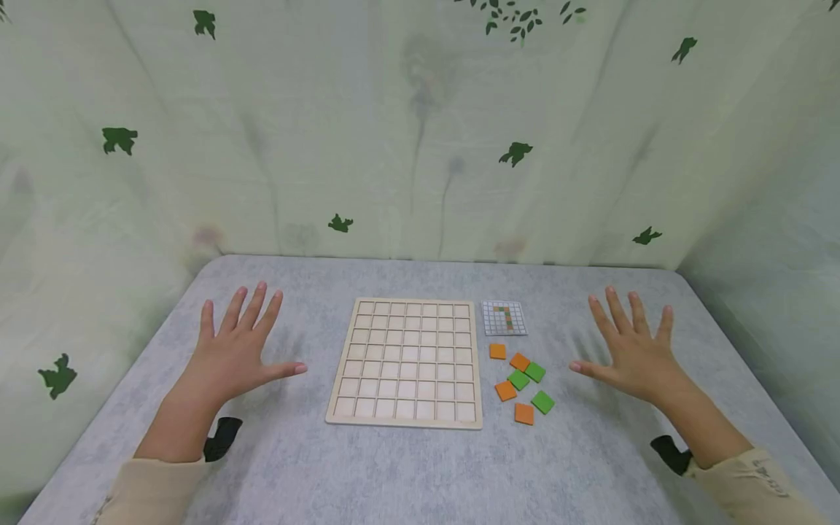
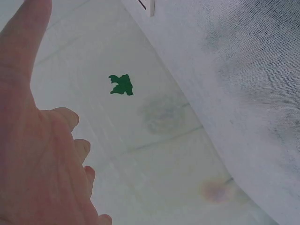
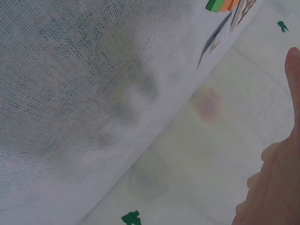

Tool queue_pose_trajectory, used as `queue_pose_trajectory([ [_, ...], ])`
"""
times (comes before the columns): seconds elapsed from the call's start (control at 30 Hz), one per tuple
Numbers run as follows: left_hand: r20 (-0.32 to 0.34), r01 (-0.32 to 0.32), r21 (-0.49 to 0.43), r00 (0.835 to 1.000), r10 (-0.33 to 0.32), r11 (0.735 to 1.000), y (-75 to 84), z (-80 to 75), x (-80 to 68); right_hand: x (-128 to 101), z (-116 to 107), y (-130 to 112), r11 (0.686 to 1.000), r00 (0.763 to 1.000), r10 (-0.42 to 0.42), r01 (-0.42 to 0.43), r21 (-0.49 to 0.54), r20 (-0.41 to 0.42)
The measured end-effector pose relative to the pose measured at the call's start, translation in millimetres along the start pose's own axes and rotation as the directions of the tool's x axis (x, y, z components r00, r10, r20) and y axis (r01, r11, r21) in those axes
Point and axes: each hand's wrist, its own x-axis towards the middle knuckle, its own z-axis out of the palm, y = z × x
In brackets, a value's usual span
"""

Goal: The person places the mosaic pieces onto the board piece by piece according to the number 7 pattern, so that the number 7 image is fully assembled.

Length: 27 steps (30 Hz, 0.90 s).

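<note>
A square wooden grid board [image 1: 410,362] lies on the table between the hands. Right of it is a small pattern card [image 1: 504,318] printed with a grid and some orange and green squares. Below the card lie several loose tiles, some orange [image 1: 497,351] and some green [image 1: 542,402]. My left hand [image 1: 236,354], fingers spread straight, hovers left of the board and holds nothing. On the other side my right hand [image 1: 635,357] is spread likewise, nearest to the tiles, touching none of them. In the left wrist view the left palm [image 2: 42,164] shows bare.
The pale grey table [image 1: 407,481] runs back to a light curtain [image 1: 387,131] with dark green bird shapes. Curtain also hangs along both sides. A black strap [image 1: 223,439] sits at the left wrist, another black strap [image 1: 671,455] at the right.
</note>
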Motion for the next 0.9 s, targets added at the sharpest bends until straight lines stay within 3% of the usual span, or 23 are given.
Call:
queue_pose_trajectory([
  [0.67,-0.025,-0.025,-0.002,0.999,0.025,1.000,-0.9,3.8,0.5,3.8,-2.7,-1.2,0.999,0.997,-0.046,0.045,-0.012,-0.068],
  [0.9,-0.106,-0.106,-0.037,0.989,0.101,0.994,-0.8,7.6,3.1,5.0,-3.6,0.3,0.991,0.981,-0.114,0.122,0.046,-0.159],
])
